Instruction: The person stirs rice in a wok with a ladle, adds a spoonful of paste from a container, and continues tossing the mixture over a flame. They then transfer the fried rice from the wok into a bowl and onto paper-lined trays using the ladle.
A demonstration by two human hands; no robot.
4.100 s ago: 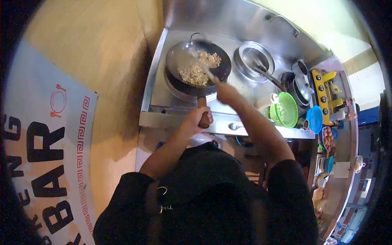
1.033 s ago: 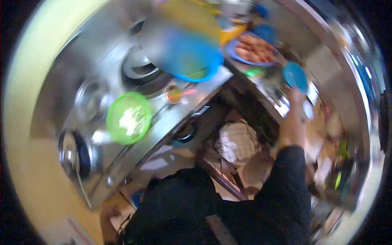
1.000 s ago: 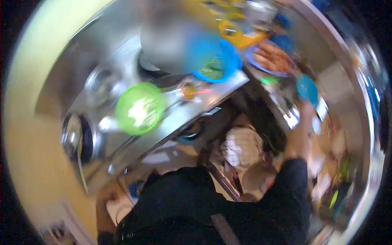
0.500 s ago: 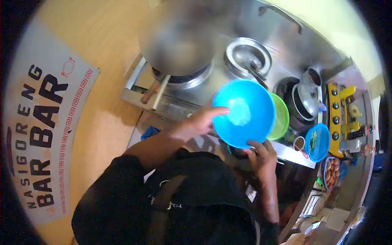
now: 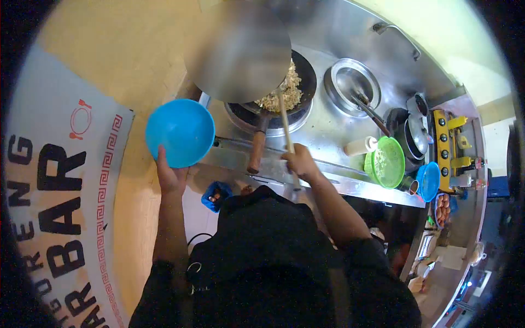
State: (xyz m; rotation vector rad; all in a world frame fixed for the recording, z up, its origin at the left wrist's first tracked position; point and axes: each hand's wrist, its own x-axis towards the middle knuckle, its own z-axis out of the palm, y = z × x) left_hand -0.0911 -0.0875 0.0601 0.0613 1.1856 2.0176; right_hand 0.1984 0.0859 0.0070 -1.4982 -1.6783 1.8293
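My left hand (image 5: pixel 172 176) grips the rim of a blue plastic bowl (image 5: pixel 183 134), tilted so its inside shows, to the left of the stove. My right hand (image 5: pixel 302 163) is closed around the long pale handle of a cooking utensil (image 5: pixel 285 123). Its far end reaches into a dark wok (image 5: pixel 310 76), where I cannot make out its head. Fried rice (image 5: pixel 293 90) lies in the wok. The wok's wooden handle (image 5: pixel 257 152) points toward me. A blurred grey round shape (image 5: pixel 240 52) hides the wok's left part.
Right of the wok, a metal basin (image 5: pixel 333 93) holds a long-handled tool. Beyond stand a white squeeze bottle (image 5: pixel 358 146), a green basket (image 5: pixel 389 169), a lidded pot (image 5: pixel 409 136) and another blue bowl (image 5: pixel 427 180). A blue bag (image 5: pixel 210 205) lies below the counter.
The blue bowl has moved left, from both hands into my left hand alone. My right hand has left it and taken hold of the utensil. My view has shifted, showing the rice.
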